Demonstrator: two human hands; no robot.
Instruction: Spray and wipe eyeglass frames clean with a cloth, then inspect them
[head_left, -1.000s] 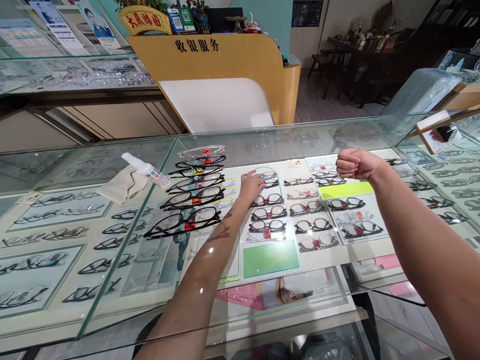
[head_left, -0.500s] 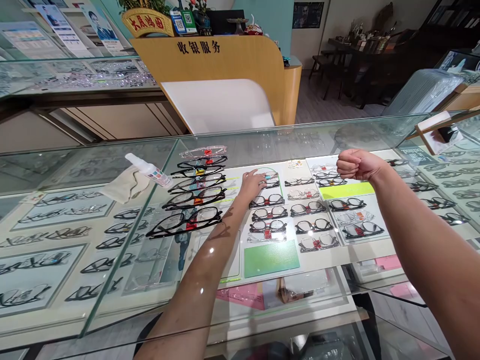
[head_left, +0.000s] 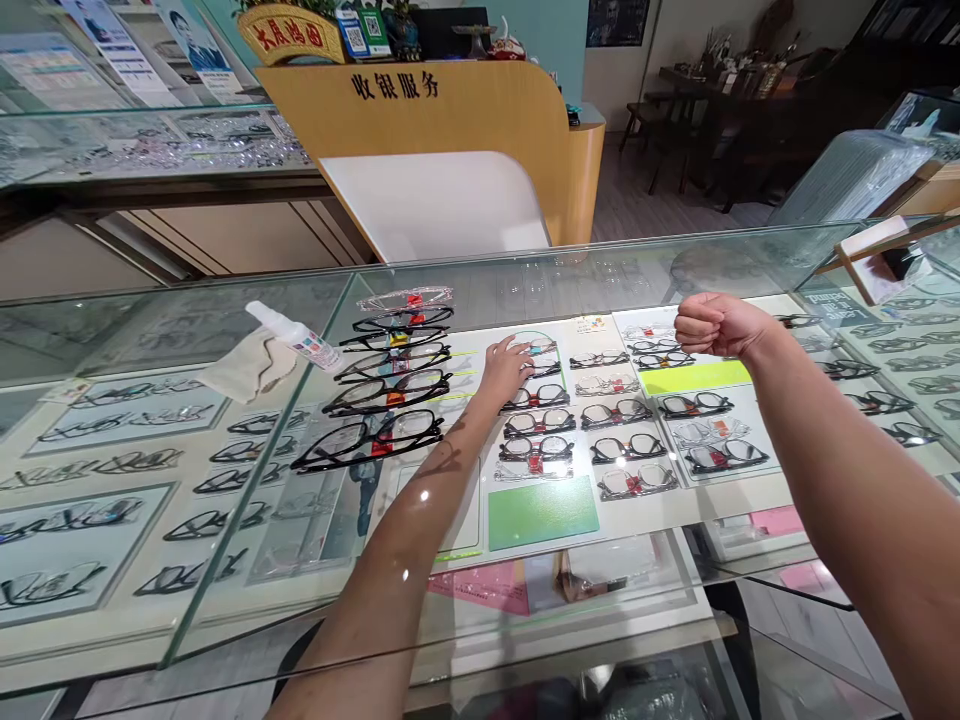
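My left hand (head_left: pixel 505 372) rests on the glass counter top, fingers spread, above the rows of glasses (head_left: pixel 540 422) displayed below; nothing shows in it. To its left, a column of several glasses with red and yellow tags (head_left: pixel 388 392) stands on the glass. My right hand (head_left: pixel 718 325) is curled into a fist over the right part of the display, near a yellow-green strip (head_left: pixel 696 379). Whether that fist holds anything is hidden. A white spray bottle (head_left: pixel 294 336) lies on a pale cloth (head_left: pixel 251 368) at the left.
The glass counter (head_left: pixel 187 600) spans the view, with more frames under it. A wooden framed stand (head_left: pixel 870 262) is at the right edge. Behind are a wooden cashier desk (head_left: pixel 480 110) and, further right, a plastic-wrapped stack (head_left: pixel 851 180).
The whole view has shifted very slightly. Both hands keep nearly the same place and shape, and the glasses have not moved.
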